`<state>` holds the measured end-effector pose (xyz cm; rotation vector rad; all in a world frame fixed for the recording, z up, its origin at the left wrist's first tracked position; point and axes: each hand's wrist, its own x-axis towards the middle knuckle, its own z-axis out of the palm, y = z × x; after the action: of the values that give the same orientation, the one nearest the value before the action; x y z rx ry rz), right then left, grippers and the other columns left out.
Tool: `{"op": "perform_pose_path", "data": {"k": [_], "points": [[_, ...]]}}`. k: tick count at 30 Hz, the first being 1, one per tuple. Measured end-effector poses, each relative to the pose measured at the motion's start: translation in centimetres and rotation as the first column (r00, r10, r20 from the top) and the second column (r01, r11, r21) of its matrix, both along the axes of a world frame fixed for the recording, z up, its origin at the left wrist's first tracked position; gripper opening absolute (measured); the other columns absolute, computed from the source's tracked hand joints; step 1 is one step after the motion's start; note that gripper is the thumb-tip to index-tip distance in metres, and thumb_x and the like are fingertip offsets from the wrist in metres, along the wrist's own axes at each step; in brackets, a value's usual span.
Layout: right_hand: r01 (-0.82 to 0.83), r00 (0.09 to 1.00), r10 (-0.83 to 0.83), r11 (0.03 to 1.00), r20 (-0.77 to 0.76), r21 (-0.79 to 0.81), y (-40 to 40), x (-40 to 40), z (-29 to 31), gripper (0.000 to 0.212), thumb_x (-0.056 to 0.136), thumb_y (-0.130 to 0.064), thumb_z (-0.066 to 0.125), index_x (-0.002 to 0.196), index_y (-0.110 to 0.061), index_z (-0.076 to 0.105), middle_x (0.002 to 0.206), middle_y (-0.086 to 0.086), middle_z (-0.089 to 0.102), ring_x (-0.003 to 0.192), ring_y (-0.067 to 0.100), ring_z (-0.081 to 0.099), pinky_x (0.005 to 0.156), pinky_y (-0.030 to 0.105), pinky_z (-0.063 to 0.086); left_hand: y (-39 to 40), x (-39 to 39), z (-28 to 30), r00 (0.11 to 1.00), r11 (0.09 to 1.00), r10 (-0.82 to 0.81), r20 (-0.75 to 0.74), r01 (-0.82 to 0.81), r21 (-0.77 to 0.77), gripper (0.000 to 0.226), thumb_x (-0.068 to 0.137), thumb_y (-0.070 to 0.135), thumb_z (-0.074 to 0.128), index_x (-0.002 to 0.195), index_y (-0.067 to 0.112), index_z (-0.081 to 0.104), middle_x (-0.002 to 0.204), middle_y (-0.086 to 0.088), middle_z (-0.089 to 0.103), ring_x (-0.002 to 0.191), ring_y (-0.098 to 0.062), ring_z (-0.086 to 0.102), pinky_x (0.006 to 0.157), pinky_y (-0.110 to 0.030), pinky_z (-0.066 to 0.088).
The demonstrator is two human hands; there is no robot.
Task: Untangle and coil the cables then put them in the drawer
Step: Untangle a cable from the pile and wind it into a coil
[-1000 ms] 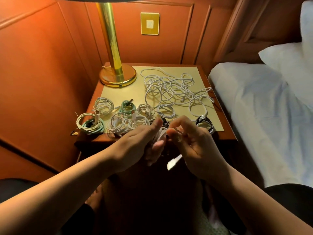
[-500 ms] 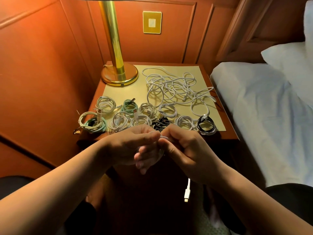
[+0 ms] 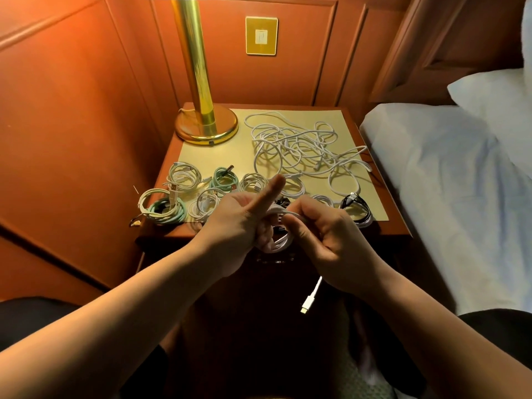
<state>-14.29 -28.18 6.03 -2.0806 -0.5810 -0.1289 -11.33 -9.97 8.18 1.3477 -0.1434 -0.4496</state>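
Both hands on one white cable, held before the table edge.

Left hand (image 3: 244, 226) curled through white cable (image 3: 280, 240) coil, index finger extended; right hand (image 3: 325, 237) pinching a strand, plug (image 3: 309, 300) dangling below. Behind: coiled cables (image 3: 184, 180) along table (image 3: 397, 223) front, tangled cables (image 3: 302, 145) farther back.

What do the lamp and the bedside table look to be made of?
The lamp looks like polished brass or brass-plated metal: gold colour with bright streaks of reflection along its column. The bedside table appears to be reddish-brown varnished wood with a soft sheen along its edge; solid wood or veneer cannot be told.
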Motion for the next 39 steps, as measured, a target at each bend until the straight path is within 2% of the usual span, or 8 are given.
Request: {"op": "perform_pose_path", "data": {"k": [5,7,10,12,16,25,30,39], "points": [[-0.051,0.962,0.086,0.989,-0.258,0.142,-0.7,0.5,-0.1,0.027,0.103,-0.044,0.056,0.101,-0.02,0.069,0.086,0.018,0.066,0.082,0.046,0.061,0.075,0.066,0.052,1.2,0.3,0.0,0.99,0.989,-0.139,0.017,0.138,0.053,0.046,0.108,0.03,0.041,0.066,0.011,0.046,0.056,-0.001,0.031,0.049,-0.015,0.027,0.046,-0.026,0.03],[-0.089,0.93,0.072,0.996,-0.36,-0.031,-1.7,1.0,0.0,0.028,0.102,-0.05,0.053,0.103,-0.03,0.073,0.093,0.017,0.067,0.09,0.04,0.063,0.084,0.064,0.051,1.9,0.9,0.0,0.995,0.994,-0.096,-0.008,0.096,0.051,0.047,0.11,0.027,0.038,0.064,0.015,0.04,0.054,0.001,0.029,0.048,-0.015,0.024,0.045,-0.025,0.029],[-0.178,0.907,-0.019,0.887,-0.421,-0.426,-3.1,0.8,-0.2,0.033,0.107,-0.048,0.044,0.101,-0.036,0.075,0.098,-0.003,0.06,0.093,0.01,0.059,0.089,0.039,0.049,2.9,2.1,0.3,0.997,0.999,-0.018,-0.079,0.021,0.031,0.049,0.11,0.029,0.038,0.062,0.021,0.034,0.054,0.002,0.026,0.046,-0.013,0.023,0.043,-0.024,0.028],[-0.192,0.863,-0.089,0.853,-0.497,-0.485,-3.5,0.5,-0.3,0.042,0.106,-0.053,0.041,0.09,-0.033,0.074,0.09,-0.003,0.062,0.084,0.015,0.061,0.083,0.043,0.052,3.2,2.7,0.3,0.99,1.0,0.014,-0.139,-0.013,0.007,0.051,0.11,0.032,0.04,0.06,0.024,0.033,0.054,0.003,0.024,0.045,-0.013,0.022,0.041,-0.023,0.028],[-0.125,0.734,0.033,0.988,-0.679,-0.087,-2.8,0.4,0.1,0.032,0.106,-0.036,0.054,0.093,-0.017,0.076,0.074,0.003,0.06,0.061,0.022,0.057,0.051,0.033,0.053,2.7,2.6,-0.2,0.965,0.996,-0.029,-0.261,0.007,-0.085,0.054,0.109,0.034,0.038,0.057,0.025,0.032,0.055,0.005,0.02,0.044,-0.011,0.018,0.041,-0.024,0.02],[0.327,0.889,-0.154,0.872,-0.431,0.363,-0.5,-0.5,0.0,0.025,0.096,-0.026,0.064,0.106,-0.006,0.076,0.091,0.011,0.077,0.068,0.019,0.061,0.053,0.025,0.053,1.2,1.6,-0.8,0.924,0.963,-0.06,-0.378,-0.046,-0.265,0.053,0.106,0.034,0.04,0.054,0.024,0.034,0.051,0.007,0.022,0.042,-0.007,0.021,0.039,-0.021,0.022],[0.385,0.826,-0.042,0.77,-0.562,0.508,1.2,-0.8,-0.4,0.024,0.09,-0.03,0.066,0.099,-0.009,0.075,0.086,0.005,0.075,0.068,0.012,0.061,0.056,0.022,0.049,0.6,0.9,-1.0,0.914,0.955,-0.095,-0.394,-0.028,-0.296,0.039,0.086,0.037,0.055,0.054,0.023,0.037,0.053,0.008,0.023,0.042,-0.006,0.022,0.04,-0.019,0.021],[0.278,0.605,0.281,0.802,-0.745,0.528,1.1,-1.0,-0.3,0.017,0.097,-0.034,0.067,0.087,-0.022,0.071,0.079,-0.007,0.062,0.071,0.006,0.054,0.059,0.021,0.044,0.1,0.3,-1.0,0.897,0.948,-0.118,-0.427,-0.027,-0.318,0.038,0.09,0.036,0.053,0.06,0.019,0.037,0.052,0.007,0.021,0.038,-0.006,0.023,0.035,-0.017,0.031]]}}
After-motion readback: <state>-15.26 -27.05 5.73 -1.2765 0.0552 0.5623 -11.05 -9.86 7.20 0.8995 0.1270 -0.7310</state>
